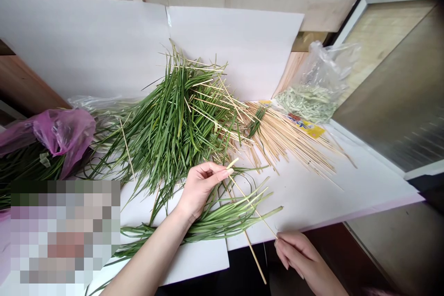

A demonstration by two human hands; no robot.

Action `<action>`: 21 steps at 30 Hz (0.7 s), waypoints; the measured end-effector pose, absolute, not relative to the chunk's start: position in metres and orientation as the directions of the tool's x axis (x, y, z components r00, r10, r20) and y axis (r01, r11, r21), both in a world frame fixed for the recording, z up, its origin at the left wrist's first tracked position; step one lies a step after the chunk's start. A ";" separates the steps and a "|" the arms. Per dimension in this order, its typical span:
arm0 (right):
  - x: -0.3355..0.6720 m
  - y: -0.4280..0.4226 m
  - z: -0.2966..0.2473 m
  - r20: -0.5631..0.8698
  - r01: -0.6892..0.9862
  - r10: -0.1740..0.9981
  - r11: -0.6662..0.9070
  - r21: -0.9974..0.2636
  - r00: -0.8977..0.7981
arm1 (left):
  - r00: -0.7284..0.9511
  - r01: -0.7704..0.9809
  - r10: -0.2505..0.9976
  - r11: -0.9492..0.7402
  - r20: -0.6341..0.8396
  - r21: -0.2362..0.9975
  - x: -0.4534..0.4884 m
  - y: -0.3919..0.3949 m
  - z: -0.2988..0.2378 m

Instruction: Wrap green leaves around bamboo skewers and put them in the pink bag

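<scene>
White sheets [86,46] cover the bench and fold up against the wall behind. Across the middle sprawls a big heap of long green leaves [173,120], with stray sticks tangled through it. To its right lies a fanned pile of bamboo skewers [287,141], touching the heap's edge and partly covering a yellow printed packet [307,127]. Behind the skewers sits a clear plastic bag [312,88] of pale green cuttings. Far left, a pink plastic bag [58,132] is draped over more leaves.

In front, a smaller bunch of leaves [225,217] lies flat under the left wrist. The left hand [199,189] hovers over it, thumb and forefinger pinched together on a pale stub [232,163]; leaf base or stick, I cannot tell. A single thin skewer [253,208] slants from just beside those fingers, across the bunch, down to the right hand [301,256] at the bench's front edge. There the fingers are curled close, tips at the skewer's end, but the grip itself is unclear. One loose stick [256,259] pokes out over the edge between the two hands.
</scene>
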State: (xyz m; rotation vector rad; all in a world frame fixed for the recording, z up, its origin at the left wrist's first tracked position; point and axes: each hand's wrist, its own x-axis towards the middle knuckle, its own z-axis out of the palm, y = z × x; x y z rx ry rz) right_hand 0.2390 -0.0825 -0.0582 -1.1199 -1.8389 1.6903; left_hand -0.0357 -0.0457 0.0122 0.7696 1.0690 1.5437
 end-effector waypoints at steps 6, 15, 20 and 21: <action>0.238 -0.083 -0.062 -0.186 0.268 0.784 -0.026 -0.963 -0.592 | -0.089 -0.335 0.991 0.063 -0.098 0.940 -0.031 -0.049 0.011; 0.240 -0.082 -0.064 -0.147 0.288 0.782 0.044 -0.957 -0.606 | 0.146 -0.175 0.982 0.146 -0.121 0.974 -0.027 -0.051 0.004; 0.250 -0.077 -0.063 -0.014 0.221 0.709 0.200 -0.954 -0.705 | 0.321 -0.058 0.945 0.089 -0.066 0.994 -0.053 -0.054 0.030; 0.252 -0.077 -0.064 -0.007 0.202 0.690 0.202 -0.958 -0.724 | 0.344 -0.013 0.938 0.049 -0.042 0.999 -0.057 -0.055 0.034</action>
